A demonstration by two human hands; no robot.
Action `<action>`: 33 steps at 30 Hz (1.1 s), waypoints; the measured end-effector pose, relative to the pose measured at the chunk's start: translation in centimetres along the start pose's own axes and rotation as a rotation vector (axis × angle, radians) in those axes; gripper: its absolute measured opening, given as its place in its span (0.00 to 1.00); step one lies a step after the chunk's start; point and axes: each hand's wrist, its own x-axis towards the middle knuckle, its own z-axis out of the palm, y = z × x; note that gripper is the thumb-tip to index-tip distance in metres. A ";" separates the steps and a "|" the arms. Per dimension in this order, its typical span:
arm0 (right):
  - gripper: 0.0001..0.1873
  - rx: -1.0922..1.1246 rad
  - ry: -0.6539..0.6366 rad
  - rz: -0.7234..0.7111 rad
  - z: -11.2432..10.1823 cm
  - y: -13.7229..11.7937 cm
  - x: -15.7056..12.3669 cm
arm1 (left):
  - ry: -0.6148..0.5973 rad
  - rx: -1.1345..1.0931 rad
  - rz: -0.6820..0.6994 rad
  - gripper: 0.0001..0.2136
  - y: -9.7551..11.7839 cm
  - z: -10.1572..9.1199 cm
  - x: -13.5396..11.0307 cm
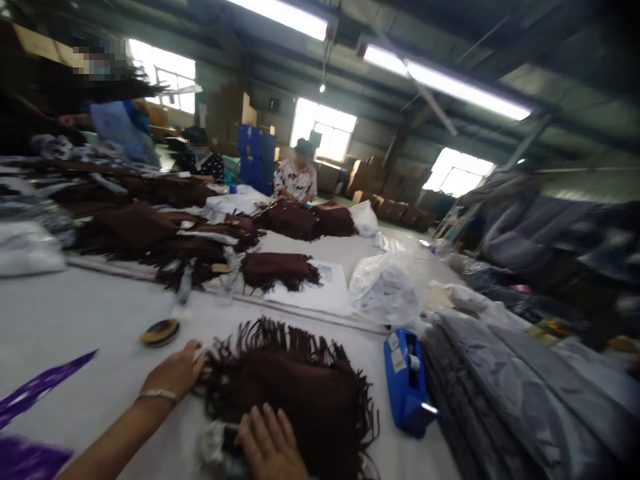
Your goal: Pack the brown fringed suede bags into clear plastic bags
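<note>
A dark brown folded fringed scarf (305, 387) lies on the white table in front of me. My left hand (183, 367), with a bracelet at the wrist, is at the scarf's left edge. Its fingers are closed on the fringe there, partly blurred. My right hand (273, 440) rests flat on the near part of the scarf, fingers stretched out. Beside it, a crumpled clear plastic piece (217, 447) lies at the near left edge, blurred. A blue tape dispenser (407, 383) stands just right of the scarf.
A round black-and-yellow object (160, 332) lies beyond my left hand. Purple plastic (37, 427) is at the left. Grey folded material (520, 373) fills the right side. Farther back are another brown scarf (277, 268), a clear plastic bag (387, 287), brown piles (145, 230) and several people.
</note>
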 end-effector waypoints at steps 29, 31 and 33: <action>0.39 0.295 -0.160 0.004 -3.0 1.1 -1.1 | 0.191 0.070 0.693 0.22 6.8 2.2 -2.1; 0.37 0.278 -0.131 -0.008 -3.4 1.3 -0.9 | 0.101 0.045 0.800 0.22 7.4 4.5 -2.5; 0.35 0.206 -0.091 -0.009 -3.3 1.2 -0.9 | 0.063 0.033 0.800 0.22 7.3 6.8 -2.6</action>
